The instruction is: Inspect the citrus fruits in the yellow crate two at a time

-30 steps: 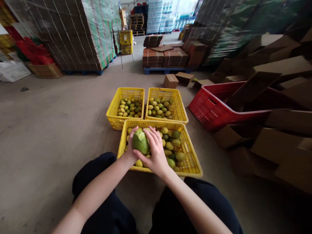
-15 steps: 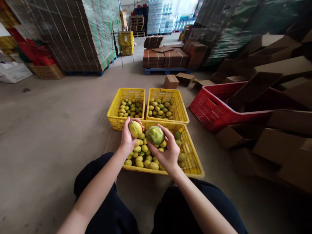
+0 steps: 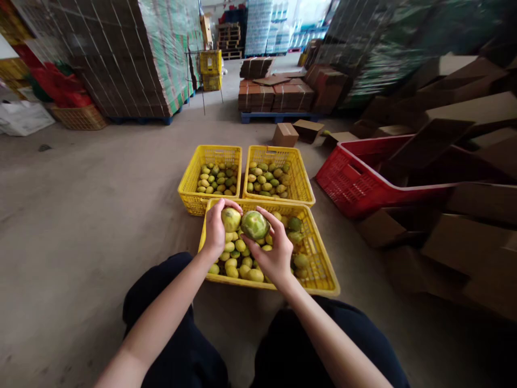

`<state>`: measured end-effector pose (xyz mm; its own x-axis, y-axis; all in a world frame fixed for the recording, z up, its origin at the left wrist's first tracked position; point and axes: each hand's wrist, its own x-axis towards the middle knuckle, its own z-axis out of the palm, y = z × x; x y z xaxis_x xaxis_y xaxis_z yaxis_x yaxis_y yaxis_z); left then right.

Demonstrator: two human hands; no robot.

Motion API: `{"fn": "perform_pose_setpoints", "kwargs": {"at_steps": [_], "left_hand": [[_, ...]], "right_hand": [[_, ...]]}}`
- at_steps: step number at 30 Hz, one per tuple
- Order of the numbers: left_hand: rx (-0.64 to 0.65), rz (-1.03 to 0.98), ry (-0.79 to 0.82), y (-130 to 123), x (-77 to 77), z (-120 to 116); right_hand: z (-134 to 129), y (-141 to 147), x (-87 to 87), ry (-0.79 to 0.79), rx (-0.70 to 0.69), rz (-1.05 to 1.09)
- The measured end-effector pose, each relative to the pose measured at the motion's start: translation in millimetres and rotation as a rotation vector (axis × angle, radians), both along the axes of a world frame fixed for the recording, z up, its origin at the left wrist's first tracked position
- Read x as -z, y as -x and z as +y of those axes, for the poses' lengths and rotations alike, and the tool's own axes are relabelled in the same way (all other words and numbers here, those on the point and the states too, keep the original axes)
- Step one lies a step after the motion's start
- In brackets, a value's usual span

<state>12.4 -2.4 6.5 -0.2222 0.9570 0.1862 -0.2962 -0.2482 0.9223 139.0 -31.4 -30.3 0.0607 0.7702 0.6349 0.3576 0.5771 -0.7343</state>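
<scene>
My left hand (image 3: 215, 229) is closed round a yellow-green fruit (image 3: 231, 220). Beside it, my right hand (image 3: 278, 248) grips a larger green fruit (image 3: 254, 225) between thumb and fingers. The two fruits are side by side, close together, above the near yellow crate (image 3: 323, 264). That crate holds many yellow and green fruits, partly hidden by my hands. Behind it stand a left yellow crate (image 3: 186, 180) and a right yellow crate (image 3: 305, 180), both with smaller-looking fruits inside.
At the right, a red crate (image 3: 343, 180) stands against a heap of cardboard boxes (image 3: 464, 242). Flattened cardboard lies on a blue pallet (image 3: 278, 116) farther back. Wrapped stacks (image 3: 161, 54) rise on both sides, and a wicker basket (image 3: 81, 117) sits at the left.
My left hand and its fruit have moved right and slightly down, nearer the green fruit. The green fruit has shifted a little left and looks turned in my right hand.
</scene>
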Motion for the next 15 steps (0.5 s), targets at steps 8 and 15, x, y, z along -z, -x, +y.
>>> {"fn": "perform_pose_setpoints", "kwargs": {"at_steps": [8,15], "left_hand": [[0.120,-0.387,0.311,2.1,-7.2,6.1],[0.123,-0.573,0.559,5.6,-14.7,8.4]], "right_hand": [[4.0,3.2,-1.2,0.287,-0.057,0.237],[12.7,2.2,-7.0,0.534,-0.098,0.584]]}}
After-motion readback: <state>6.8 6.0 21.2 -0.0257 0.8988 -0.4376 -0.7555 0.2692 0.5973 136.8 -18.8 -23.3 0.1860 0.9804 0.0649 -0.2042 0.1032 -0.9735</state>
